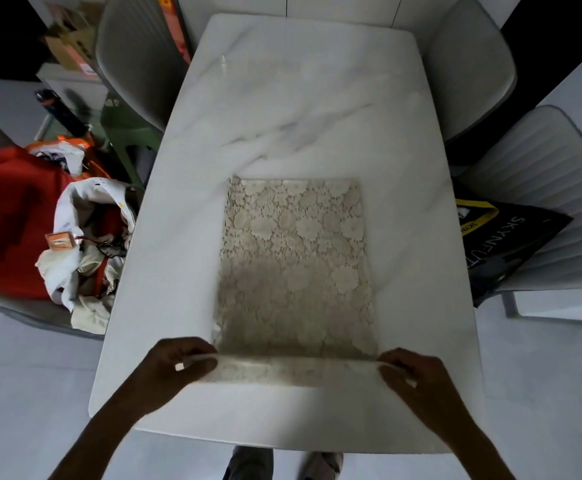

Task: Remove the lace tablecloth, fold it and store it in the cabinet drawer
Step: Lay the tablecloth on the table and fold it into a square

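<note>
The cream lace tablecloth, folded into a narrow rectangle, lies flat on the near half of the white marble table. Its near end is lifted and curled over. My left hand pinches the near left corner of that raised edge. My right hand pinches the near right corner. Both hands hold the edge a little above the tabletop, near the table's front edge. No cabinet or drawer is in view.
Grey chairs stand at the far left, far right and right; a black printed bag lies on the right one. A chair at the left holds a heap of red and white cloth. Cardboard boxes sit at the back left.
</note>
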A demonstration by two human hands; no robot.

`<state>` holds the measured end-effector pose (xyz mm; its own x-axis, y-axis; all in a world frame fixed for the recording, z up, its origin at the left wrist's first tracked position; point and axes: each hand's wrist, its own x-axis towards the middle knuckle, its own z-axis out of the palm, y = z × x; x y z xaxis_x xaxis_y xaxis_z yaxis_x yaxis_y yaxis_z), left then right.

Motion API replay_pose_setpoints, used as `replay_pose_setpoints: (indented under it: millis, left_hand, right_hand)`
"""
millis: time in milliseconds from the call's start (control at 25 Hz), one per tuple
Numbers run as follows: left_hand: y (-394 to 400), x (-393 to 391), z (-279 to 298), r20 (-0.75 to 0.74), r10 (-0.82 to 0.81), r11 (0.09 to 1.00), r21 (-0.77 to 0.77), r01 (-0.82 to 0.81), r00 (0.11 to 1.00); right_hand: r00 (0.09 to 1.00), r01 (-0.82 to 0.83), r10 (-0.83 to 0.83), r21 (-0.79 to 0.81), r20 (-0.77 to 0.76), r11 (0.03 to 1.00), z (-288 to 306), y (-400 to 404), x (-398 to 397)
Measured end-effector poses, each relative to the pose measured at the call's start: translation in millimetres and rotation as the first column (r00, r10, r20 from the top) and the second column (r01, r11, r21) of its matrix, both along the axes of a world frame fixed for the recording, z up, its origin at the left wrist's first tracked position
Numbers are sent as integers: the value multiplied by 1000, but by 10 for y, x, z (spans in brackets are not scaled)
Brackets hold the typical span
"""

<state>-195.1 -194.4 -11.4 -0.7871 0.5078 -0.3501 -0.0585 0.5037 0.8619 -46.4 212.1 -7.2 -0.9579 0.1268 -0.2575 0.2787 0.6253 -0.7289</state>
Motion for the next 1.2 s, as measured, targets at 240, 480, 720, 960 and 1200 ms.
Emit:
replay_pose_setpoints:
  millis: [240, 480, 720, 960, 1200]
  left_hand:
    - [345, -575, -481, 455, 444, 872, -22, -488, 772]
    - [311, -120, -730, 322, 655, 754, -229, -615, 684]
    - [435, 237, -691, -18, 619, 747, -294, -596, 785]
    - [497, 333, -570, 166, 617, 747, -433, -505, 770]
    - [257, 592, -383, 269, 576, 808, -329, -489, 772]
  right_hand:
    - [859, 512, -448, -416, 248, 752, -313, 61, -1025]
    - [762, 547, -514, 33, 393, 836, -701, 10, -830]
    - [777, 562, -562, 91, 285, 822, -701, -114, -674]
    - [747, 532, -501, 59, 437, 845, -758, -212, -326]
    - [706, 646, -476, -200, 525, 737, -578, -205, 109]
